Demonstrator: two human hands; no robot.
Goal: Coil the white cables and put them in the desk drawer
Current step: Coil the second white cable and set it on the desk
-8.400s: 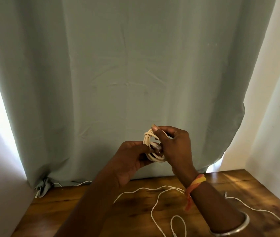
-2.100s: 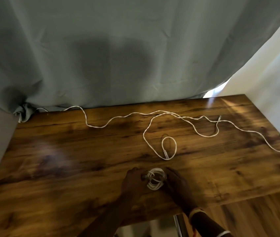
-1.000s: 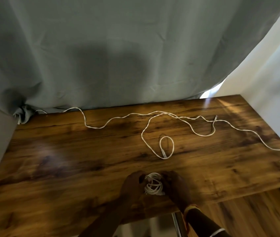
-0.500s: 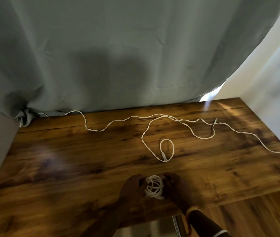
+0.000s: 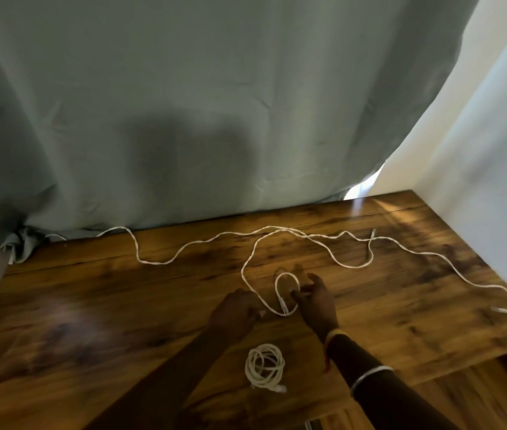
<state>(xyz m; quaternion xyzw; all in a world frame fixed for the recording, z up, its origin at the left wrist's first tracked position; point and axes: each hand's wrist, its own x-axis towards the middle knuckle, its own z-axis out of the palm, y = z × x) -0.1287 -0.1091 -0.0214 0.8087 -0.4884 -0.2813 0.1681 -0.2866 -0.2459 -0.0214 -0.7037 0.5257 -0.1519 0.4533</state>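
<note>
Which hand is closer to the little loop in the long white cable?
Right. The right hand has its fingertips at the right edge of the loop; the left hand sits a little off to its left.

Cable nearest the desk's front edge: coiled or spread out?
Coiled. The near cable lies on the desk as a tight round bundle, touched by neither left hand nor right hand, both at the loose cable farther back.

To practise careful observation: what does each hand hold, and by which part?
Coiled cable lies free on the desk. Right hand reaches the loose cable at its small loop; grip cannot be told. Left hand holds nothing visible.
</note>
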